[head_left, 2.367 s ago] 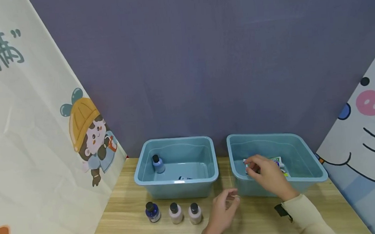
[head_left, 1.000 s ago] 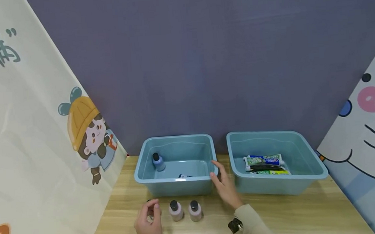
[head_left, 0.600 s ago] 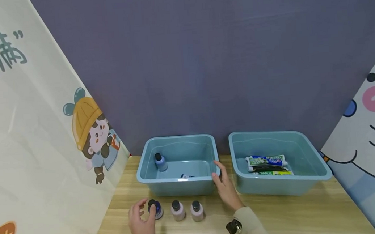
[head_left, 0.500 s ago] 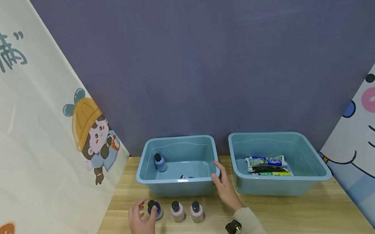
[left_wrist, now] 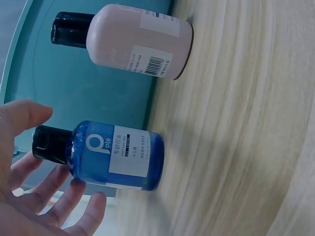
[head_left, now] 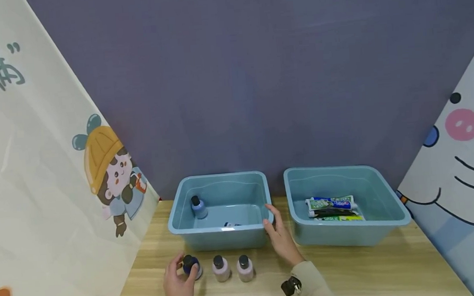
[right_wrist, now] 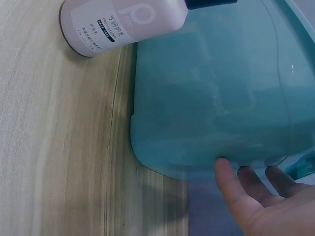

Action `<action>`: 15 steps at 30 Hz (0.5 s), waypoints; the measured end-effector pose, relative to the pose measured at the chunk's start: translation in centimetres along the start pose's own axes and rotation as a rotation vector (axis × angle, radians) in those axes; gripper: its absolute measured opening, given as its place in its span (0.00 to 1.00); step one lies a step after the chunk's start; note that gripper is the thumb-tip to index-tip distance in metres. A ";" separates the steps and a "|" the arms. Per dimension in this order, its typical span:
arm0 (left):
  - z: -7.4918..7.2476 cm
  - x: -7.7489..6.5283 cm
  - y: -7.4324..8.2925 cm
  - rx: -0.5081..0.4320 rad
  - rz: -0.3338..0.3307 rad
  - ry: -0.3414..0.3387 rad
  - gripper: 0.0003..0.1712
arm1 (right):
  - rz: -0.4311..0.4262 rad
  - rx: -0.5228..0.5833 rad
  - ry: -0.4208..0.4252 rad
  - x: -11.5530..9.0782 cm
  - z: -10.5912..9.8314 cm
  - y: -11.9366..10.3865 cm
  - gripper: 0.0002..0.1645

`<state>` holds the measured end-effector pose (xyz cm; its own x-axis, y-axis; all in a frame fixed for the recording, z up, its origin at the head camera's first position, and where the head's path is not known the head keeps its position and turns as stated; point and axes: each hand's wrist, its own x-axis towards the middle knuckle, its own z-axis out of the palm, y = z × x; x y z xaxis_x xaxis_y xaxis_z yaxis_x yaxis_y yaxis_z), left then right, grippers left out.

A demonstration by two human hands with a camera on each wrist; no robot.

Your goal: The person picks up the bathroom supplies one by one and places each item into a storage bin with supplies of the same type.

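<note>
Upright on the wooden table stands a dark blue bottle (head_left: 190, 263) with a black cap. My left hand (head_left: 177, 284) reaches around its cap and neck; in the left wrist view the fingers spread behind the bottle (left_wrist: 118, 155), and a small gap shows between thumb and cap. Two pale pink bottles (head_left: 221, 270) with black caps stand in line to its right. My right hand (head_left: 284, 242) rests with its fingertips at the right end of the left blue-green bin (head_left: 223, 240). In the right wrist view the fingers (right_wrist: 231, 184) lie against the bin's wall.
Inside the left bin a light blue bottle (head_left: 200, 209) leans at the left, and another item (head_left: 232, 224) shows partly behind the front wall. The right bin (head_left: 342, 238) holds several toothpaste tubes (head_left: 331, 203). A dark partition (head_left: 233, 98) rises behind both bins.
My right hand has left the right bin and come to the left bin's right rim. My left hand has moved left to the blue bottle, its pose nearly unchanged over the last half second.
</note>
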<state>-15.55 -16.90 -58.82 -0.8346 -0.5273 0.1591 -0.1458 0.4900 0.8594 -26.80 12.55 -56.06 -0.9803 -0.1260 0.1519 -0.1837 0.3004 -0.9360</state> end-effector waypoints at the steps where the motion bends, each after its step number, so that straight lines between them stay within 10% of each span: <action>1: 0.0 0.1 -0.1 -0.005 -0.001 -0.001 0.30 | -0.001 0.002 -0.002 0.0 0.0 0.0 0.31; 15: 0.3 0.4 -0.9 -0.020 -0.020 0.019 0.24 | -0.005 0.041 -0.011 0.0 0.1 0.2 0.31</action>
<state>-15.88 -17.34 -59.71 -0.8213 -0.5502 0.1507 -0.1518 0.4653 0.8721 -26.82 12.56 -56.26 -0.9786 -0.1377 0.1531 -0.1850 0.2611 -0.9474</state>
